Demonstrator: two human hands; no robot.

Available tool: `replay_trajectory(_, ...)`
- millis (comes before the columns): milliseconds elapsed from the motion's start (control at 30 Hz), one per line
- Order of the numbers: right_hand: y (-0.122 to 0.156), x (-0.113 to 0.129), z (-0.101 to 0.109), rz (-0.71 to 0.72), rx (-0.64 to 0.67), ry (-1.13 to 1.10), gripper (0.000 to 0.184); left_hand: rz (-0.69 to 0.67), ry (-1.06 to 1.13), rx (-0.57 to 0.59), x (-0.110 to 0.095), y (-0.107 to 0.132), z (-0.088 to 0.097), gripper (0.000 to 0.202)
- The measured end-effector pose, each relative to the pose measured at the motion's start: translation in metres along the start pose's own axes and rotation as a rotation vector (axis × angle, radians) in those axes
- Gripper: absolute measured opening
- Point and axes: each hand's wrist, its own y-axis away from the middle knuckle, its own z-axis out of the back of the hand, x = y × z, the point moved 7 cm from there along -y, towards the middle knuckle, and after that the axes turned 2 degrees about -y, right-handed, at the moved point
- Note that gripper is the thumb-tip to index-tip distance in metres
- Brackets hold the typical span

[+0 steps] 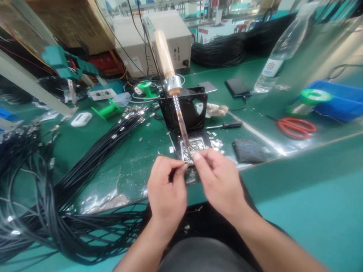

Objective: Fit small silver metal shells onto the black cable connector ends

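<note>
A: What surrounds the black fan (195,110)?

B: Left of it, black cables (96,147) slant over the green desk (133,153), metal ends towards the fan, perhaps for easy reach. Nearer the wearer than the fan, the left hand (167,183) pinches a tiny piece (186,163) between thumb and forefinger. The soldering iron (174,90) slants tip-down before the fan, seemingly propped so both hands are free. A small tray (203,142) of metal bits sits under its lower end. The right hand (221,181), before the fan and slightly right, presses thumb to fingers beside the iron, probably for fine control. Right of the fan lie a screwdriver (233,125), then red-handled scissors (296,128).

A: What is unclear?

B: The pinched piece is too small to identify. Fingers hide the iron's tip and anything the right hand holds. The cables leave the view far left of the fan.
</note>
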Motion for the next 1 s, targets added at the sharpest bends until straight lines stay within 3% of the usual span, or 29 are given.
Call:
replay_trajectory(500,0.000,0.001,0.002,0.009,-0.005,0.062,0.029,0.021,0.052,0.024,0.002,0.001,0.000,0.019)
replay_trajectory(600,0.002,0.002,0.012,0.016,-0.017,0.090,0.029,0.053,0.078,0.063,-0.001,0.002,0.006,0.019)
replay_trajectory(700,0.000,0.000,0.035,0.014,-0.076,0.177,0.030,0.083,0.115,0.096,-0.006,0.006,0.017,0.017)
replay_trajectory(833,-0.012,-0.005,0.064,0.004,-0.166,0.444,0.027,0.235,0.264,0.155,-0.003,0.014,0.028,0.011)
replay_trajectory(1000,-0.027,-0.010,0.071,0.000,-0.220,0.524,0.027,0.468,0.377,0.287,0.003,0.025,0.026,0.009)
